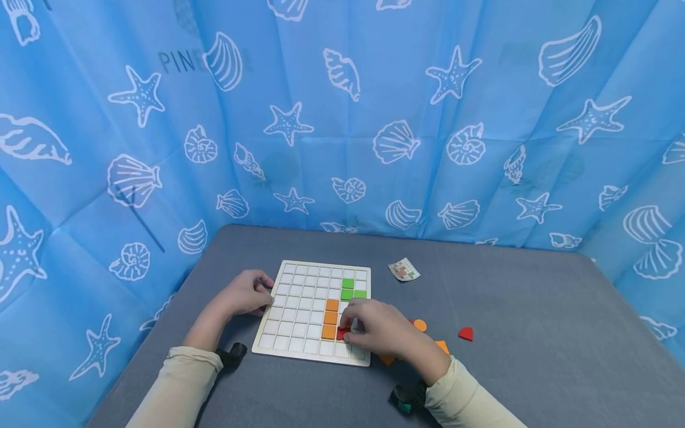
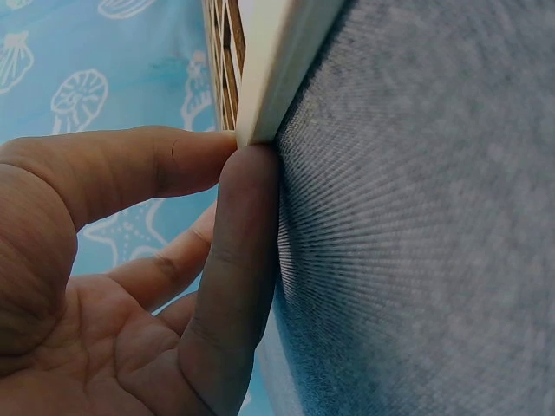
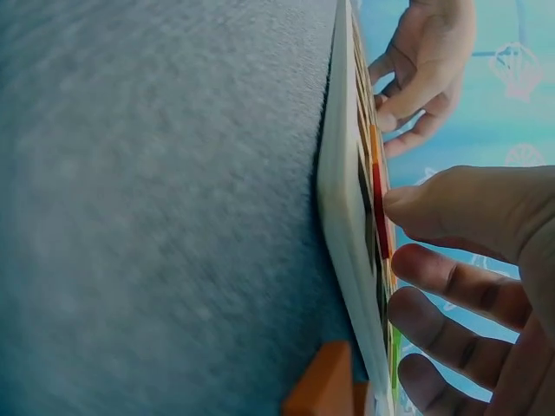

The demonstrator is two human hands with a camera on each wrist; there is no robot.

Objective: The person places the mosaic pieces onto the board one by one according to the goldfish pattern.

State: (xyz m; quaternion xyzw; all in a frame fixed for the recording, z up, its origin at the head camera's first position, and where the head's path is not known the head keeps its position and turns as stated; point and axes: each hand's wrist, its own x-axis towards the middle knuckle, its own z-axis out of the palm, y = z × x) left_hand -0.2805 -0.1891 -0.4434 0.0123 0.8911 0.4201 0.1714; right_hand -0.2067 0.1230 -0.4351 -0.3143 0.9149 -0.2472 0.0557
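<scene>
A white grid board (image 1: 293, 330) lies on the grey table, with green and orange square tiles in its right-hand cells. At its left edge my left hand (image 1: 246, 294) pinches the rim between thumb and forefinger; the left wrist view shows the thumb (image 2: 156, 169) on top and a finger (image 2: 243, 234) against the side. Over the lower right of the board, my right hand (image 1: 382, 327) touches a red tile (image 1: 342, 334) beside the lowest orange tile (image 1: 329, 331). In the right wrist view the thumb (image 3: 442, 204) rests on the red tile (image 3: 380, 204), its other fingers spread apart.
Loose pieces lie right of the board, partly hidden by my right arm: an orange disc (image 1: 420, 325), an orange piece (image 1: 442, 346) and a red quarter-round piece (image 1: 467, 334). A small pattern card (image 1: 404, 270) lies beyond. A blue shell-print curtain (image 1: 342, 119) hangs behind the table.
</scene>
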